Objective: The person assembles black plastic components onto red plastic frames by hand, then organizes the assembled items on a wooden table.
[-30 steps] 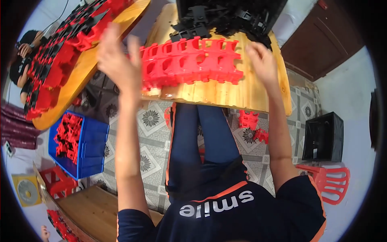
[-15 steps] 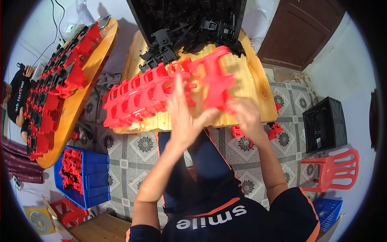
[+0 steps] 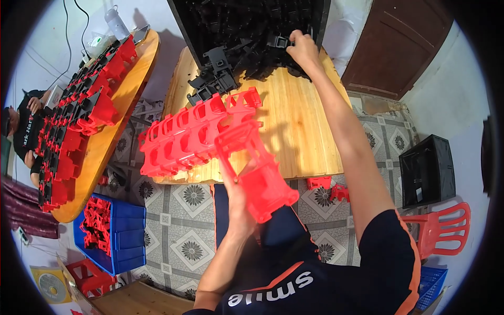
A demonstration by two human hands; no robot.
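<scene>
My left hand (image 3: 239, 206) grips an openwork red plastic frame (image 3: 262, 186) by its left side, tilted above the near edge of the wooden table (image 3: 299, 139). My right hand (image 3: 304, 50) is stretched to the far side, its bent fingers closed at a small black plastic part (image 3: 277, 41) at the mouth of a black crate (image 3: 252, 16). The fingertips are partly hidden. Two rows of similar red frames (image 3: 194, 128) stand together on the table, left of centre. Loose black parts (image 3: 214, 73) lie between them and the crate.
At left, a second wooden table (image 3: 123, 102) carries rows of red-and-black assemblies (image 3: 79, 126), with a person (image 3: 26, 121) beyond it. Red parts fill a blue bin (image 3: 128, 231) on the floor. A black box (image 3: 426, 170) and red chair (image 3: 446, 226) stand at right.
The red frame has come nearer and tilted, passing from both hands to my left hand alone. My right hand has left it and moved far forward to the black parts.
</scene>
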